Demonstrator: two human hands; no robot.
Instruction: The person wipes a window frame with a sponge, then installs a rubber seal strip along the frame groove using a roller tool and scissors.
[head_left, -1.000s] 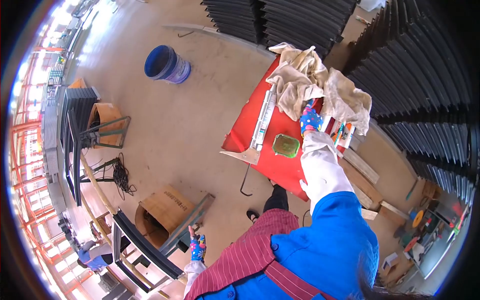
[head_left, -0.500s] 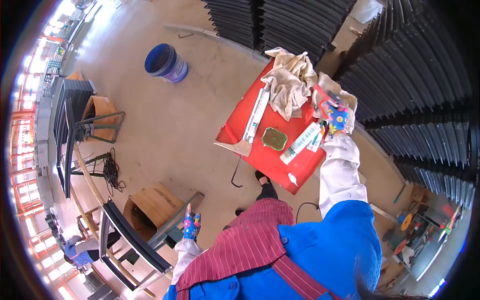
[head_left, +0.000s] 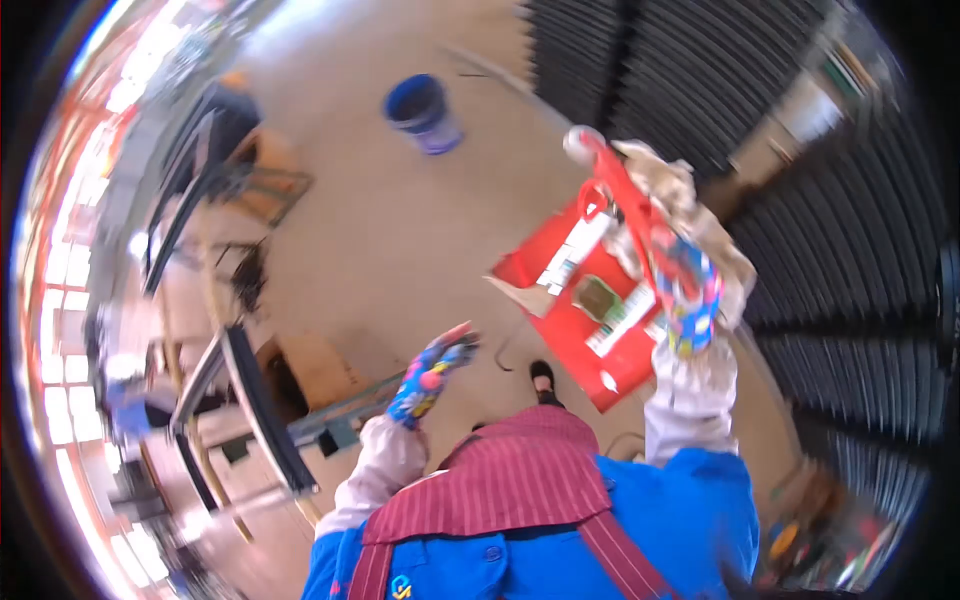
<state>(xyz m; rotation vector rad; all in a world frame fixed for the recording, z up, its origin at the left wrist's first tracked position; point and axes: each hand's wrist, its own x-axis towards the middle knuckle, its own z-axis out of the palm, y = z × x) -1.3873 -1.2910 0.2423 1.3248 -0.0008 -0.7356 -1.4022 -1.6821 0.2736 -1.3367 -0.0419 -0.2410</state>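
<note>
Clutching a long red tool [head_left: 632, 208] above the red worktop [head_left: 568, 325] with right hand [head_left: 696, 300] clamped round it, left hand [head_left: 430, 382] open beside the worktop; best held steady, clear of the worktop's cloths [head_left: 672, 182].

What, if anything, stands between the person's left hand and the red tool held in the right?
Nothing visible stands between the left hand and the red tool in the right hand. The red surface and the white tube on it seem to lie below that path.
</note>
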